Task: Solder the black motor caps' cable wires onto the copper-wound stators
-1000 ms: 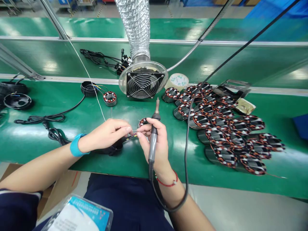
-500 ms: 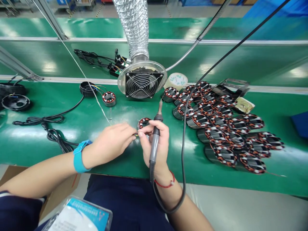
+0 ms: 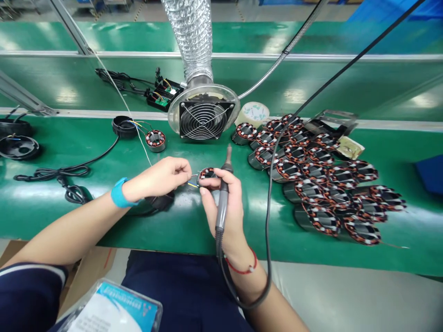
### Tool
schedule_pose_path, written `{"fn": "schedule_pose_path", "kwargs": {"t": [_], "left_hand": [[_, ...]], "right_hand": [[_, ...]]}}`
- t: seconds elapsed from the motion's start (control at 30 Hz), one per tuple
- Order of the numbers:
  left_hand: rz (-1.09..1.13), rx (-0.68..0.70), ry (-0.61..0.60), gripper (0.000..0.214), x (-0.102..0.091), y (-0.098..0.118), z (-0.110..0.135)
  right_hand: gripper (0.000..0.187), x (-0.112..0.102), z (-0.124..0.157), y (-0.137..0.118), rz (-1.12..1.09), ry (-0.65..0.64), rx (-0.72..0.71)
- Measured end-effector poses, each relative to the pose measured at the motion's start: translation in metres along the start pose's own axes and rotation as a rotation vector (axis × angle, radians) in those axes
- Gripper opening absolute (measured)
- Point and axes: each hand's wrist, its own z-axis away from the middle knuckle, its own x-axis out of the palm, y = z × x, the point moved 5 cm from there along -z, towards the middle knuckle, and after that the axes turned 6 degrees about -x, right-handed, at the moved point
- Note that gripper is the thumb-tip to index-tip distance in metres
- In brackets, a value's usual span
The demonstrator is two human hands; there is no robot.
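Observation:
My right hand (image 3: 226,203) is wrapped round a grey soldering iron (image 3: 222,210), its tip pointing up and away from me. The thumb and fingers of that hand also touch a small motor stator (image 3: 206,173) with copper windings. My left hand (image 3: 166,177) is closed in a pinch just left of the stator, at a thin wire (image 3: 194,175) that reaches it. Below the fingertips, a yellow lead (image 3: 192,185) runs to the stator. A black round housing (image 3: 162,201) lies under my left hand, partly hidden by it.
Several stators (image 3: 313,191) stand grouped at the right. A fan on a foil duct (image 3: 202,121) hangs ahead. Another stator (image 3: 155,140) is wired to a black housing (image 3: 123,127) at the left. The iron's black cable (image 3: 269,221) loops past my right forearm.
My left hand has moved up and slightly left, away from the yellow lead, uncovering the black housing beneath. My right hand stays almost in place with the soldering iron.

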Motion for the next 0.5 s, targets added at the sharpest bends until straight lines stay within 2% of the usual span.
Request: {"fn": "schedule_pose_path", "kwargs": {"t": [0.1,0.2,0.37,0.43,0.5], "left_hand": [[0.034,-0.046,-0.082,0.013,-0.003,-0.005,-0.016],[0.070,-0.097,-0.129,0.013,-0.004,-0.007,-0.024],[0.111,-0.123,-0.118,0.014,-0.003,-0.011,-0.026],[0.123,-0.127,-0.125,0.014,0.000,-0.014,-0.025],[0.124,-0.128,-0.128,0.014,0.003,-0.016,-0.024]], "right_hand": [[0.045,-0.011,0.001,0.011,0.229,-0.021,-0.019],[0.044,-0.016,-0.003,0.023,0.345,-0.109,-0.022],[0.043,-0.020,-0.023,0.032,0.273,-0.251,-0.041],[0.041,-0.023,-0.029,0.028,0.201,-0.227,-0.036],[0.040,-0.029,-0.030,0.022,0.166,-0.132,-0.041]]}}
